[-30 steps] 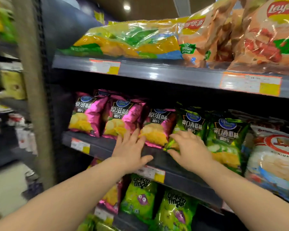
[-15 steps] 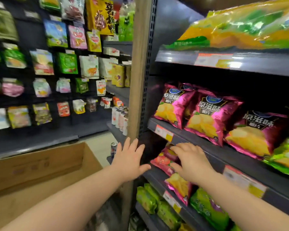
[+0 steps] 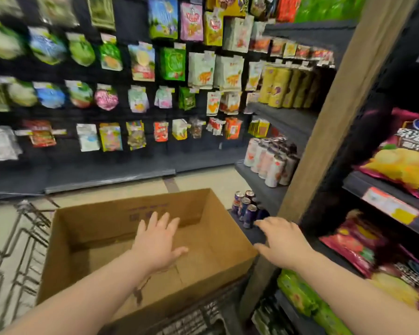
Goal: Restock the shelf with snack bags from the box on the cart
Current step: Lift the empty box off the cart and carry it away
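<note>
Two hands, and neither holds anything. The left hand (image 3: 159, 240) hovers flat over the middle of the box (image 3: 102, 221) with its fingers straight and spread. The right hand (image 3: 282, 243) hangs just outside the box's right edge, also splayed and gripping nothing.

The box sits open on the cart (image 3: 27, 238). All I can see of its bottom is bare cardboard. No bag shows inside, though the left forearm hides the near corner. The bags I can make out are already on the shelf (image 3: 363, 187): a pink bag (image 3: 402, 165) leans at the front edge of one board, and a second pink bag (image 3: 348, 243) lies on the board below.

My first worry is a wasted reach. If the box really is empty, the left hand goes down and finds nothing, and I would judge the restocking finished or in need of fresh stock.

The right hand also hangs near the cans (image 3: 246, 209) standing at the front edge of a low board. A quick sweep towards the box could knock them over. Leaning on the box's right edge might slide it or set the cart rolling. The blurred view makes depth hard to judge.
</note>
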The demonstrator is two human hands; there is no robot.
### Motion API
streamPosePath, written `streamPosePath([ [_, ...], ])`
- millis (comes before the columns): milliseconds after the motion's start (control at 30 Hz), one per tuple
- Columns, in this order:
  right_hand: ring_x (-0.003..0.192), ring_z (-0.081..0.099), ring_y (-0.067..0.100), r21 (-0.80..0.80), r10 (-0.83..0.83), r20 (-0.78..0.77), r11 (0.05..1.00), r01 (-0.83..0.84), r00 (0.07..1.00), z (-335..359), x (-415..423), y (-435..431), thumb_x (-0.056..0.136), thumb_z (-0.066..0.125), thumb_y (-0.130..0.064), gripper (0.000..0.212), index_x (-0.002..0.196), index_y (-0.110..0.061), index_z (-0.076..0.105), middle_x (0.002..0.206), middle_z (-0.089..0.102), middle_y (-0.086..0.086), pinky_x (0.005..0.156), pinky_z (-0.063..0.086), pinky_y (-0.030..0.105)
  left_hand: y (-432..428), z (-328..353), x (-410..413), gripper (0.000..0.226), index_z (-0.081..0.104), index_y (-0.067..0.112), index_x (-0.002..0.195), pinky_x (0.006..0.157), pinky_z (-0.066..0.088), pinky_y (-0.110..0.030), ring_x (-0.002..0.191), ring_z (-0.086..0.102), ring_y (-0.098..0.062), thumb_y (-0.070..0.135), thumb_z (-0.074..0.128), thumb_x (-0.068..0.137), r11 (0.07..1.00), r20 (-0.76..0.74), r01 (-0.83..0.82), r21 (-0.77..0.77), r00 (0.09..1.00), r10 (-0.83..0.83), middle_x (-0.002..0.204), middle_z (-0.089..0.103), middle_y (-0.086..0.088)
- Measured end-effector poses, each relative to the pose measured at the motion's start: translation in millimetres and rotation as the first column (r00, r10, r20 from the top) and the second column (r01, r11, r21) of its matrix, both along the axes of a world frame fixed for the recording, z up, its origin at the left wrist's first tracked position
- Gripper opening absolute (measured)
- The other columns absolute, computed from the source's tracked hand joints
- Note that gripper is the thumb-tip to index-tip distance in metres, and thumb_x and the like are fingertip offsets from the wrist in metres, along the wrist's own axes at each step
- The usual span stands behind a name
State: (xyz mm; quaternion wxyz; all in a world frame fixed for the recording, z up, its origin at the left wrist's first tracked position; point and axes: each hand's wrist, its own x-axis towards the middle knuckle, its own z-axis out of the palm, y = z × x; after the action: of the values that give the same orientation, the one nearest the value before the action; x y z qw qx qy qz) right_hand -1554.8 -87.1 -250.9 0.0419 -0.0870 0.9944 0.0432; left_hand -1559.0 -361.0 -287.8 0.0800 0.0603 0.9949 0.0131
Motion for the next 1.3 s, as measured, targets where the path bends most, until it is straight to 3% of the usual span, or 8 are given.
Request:
streamPosePath([
  [233, 0.14, 0.028, 0.025, -0.019, -0.037, 0.184, 0.999, 0.041, 0.982, -45.9, -42.0, -60.1, 0.091, 0.048, -0.049, 0.063, 0.145, -0.026, 0.027, 0.151, 0.032, 0.0, 0.113, 0.025, 0.045, -110.5, -42.8, -9.5, 0.085, 0.009, 0.024, 0.153, 0.119, 0.011, -0.052, 0.149, 0.002, -0.032, 0.069, 0.037, 0.086, 0.981, 0.05, -0.192, -0.038, 0.98, 0.193, 0.162, 0.006, -0.006],
  [533, 0.139, 0.03, 0.024, 0.022, -0.082, 0.295, 0.997, 0.079, 0.952, -92.1, -111.7, -69.1, 0.088, 0.053, -0.05, 0.066, 0.145, -0.028, 0.029, 0.151, 0.031, -0.001, 0.112, 0.032, 0.044, -178.9, -82.2, -6.5, 0.091, 0.006, 0.023, 0.153, 0.118, 0.013, -0.05, 0.148, -0.002, -0.035, 0.066, 0.047, 0.084, 0.855, 0.088, -0.515, -0.052, 0.851, 0.518, 0.162, -0.004, -0.01],
  [700, 0.141, 0.027, 0.028, 0.002, -0.154, 0.347, 0.987, 0.164, 0.925, -115.6, -167.0, -61.2, 0.087, 0.056, -0.047, 0.073, 0.148, -0.024, 0.022, 0.157, 0.02, 0.003, 0.112, 0.032, 0.046, -197.2, -92.6, -14.3, 0.093, 0.003, 0.019, 0.153, 0.119, 0.017, -0.047, 0.147, 0.005, -0.038, 0.058, 0.054, 0.085, 0.719, 0.152, -0.693, 0.052, 0.718, 0.68, 0.161, -0.007, -0.014],
  [800, 0.141, 0.027, 0.031, -0.041, -0.208, 0.387, 0.969, 0.243, 0.898, -130.6, -193.3, -58.3, 0.087, 0.059, -0.042, 0.081, 0.15, -0.02, 0.013, 0.157, 0.017, 0.006, 0.111, 0.032, 0.047, -199.4, -96.6, -22.6, 0.094, 0.006, 0.016, 0.153, 0.117, 0.021, -0.047, 0.144, 0.018, -0.041, 0.043, 0.064, 0.084, 0.621, 0.141, -0.754, 0.213, 0.653, 0.744, 0.16, -0.006, -0.016],
  [967, 0.136, 0.035, 0.035, -0.217, -0.283, 0.465, 0.882, 0.418, 0.839, -156.9, -218.5, -55.9, 0.085, 0.065, -0.029, 0.096, 0.151, -0.018, -0.003, 0.154, 0.022, 0.012, 0.108, 0.035, 0.047, -210.3, -104.2, -39.2, 0.09, 0.021, 0.007, 0.148, 0.108, 0.036, -0.055, 0.134, 0.039, -0.041, 0.028, 0.074, 0.078, 0.333, 0.188, -0.832, 0.443, 0.449, 0.873, 0.149, 0.034, -0.024],
  [1133, 0.131, 0.042, 0.038, -0.348, -0.367, 0.523, 0.732, 0.586, 0.769, -175.1, -236.0, -49.7, 0.084, 0.068, -0.021, 0.095, 0.152, -0.014, 0.001, 0.148, 0.037, 0.018, 0.106, 0.039, 0.047, -210.9, -105.3, -46.1, 0.09, 0.026, 0.009, 0.146, 0.102, 0.041, -0.056, 0.127, 0.048, -0.042, 0.035, 0.076, 0.076, 0.282, 0.214, -0.866, 0.413, 0.393, 0.894, 0.142, 0.045, -0.022],
  [1300, 0.112, 0.054, 0.04, -0.327, -0.474, 0.56, 0.627, 0.707, 0.679, -187.0, -242.6, -51.7, 0.085, 0.065, -0.019, 0.062, 0.137, -0.002, 0.037, 0.129, 0.052, 0.023, 0.093, 0.048, 0.043, -206.8, -101.1, -47.7, 0.089, 0.027, 0.011, 0.145, 0.1, 0.044, -0.056, 0.124, 0.05, -0.042, 0.038, 0.076, 0.075, 0.268, 0.22, -0.871, 0.411, 0.38, 0.898, 0.14, 0.048, -0.021],
])
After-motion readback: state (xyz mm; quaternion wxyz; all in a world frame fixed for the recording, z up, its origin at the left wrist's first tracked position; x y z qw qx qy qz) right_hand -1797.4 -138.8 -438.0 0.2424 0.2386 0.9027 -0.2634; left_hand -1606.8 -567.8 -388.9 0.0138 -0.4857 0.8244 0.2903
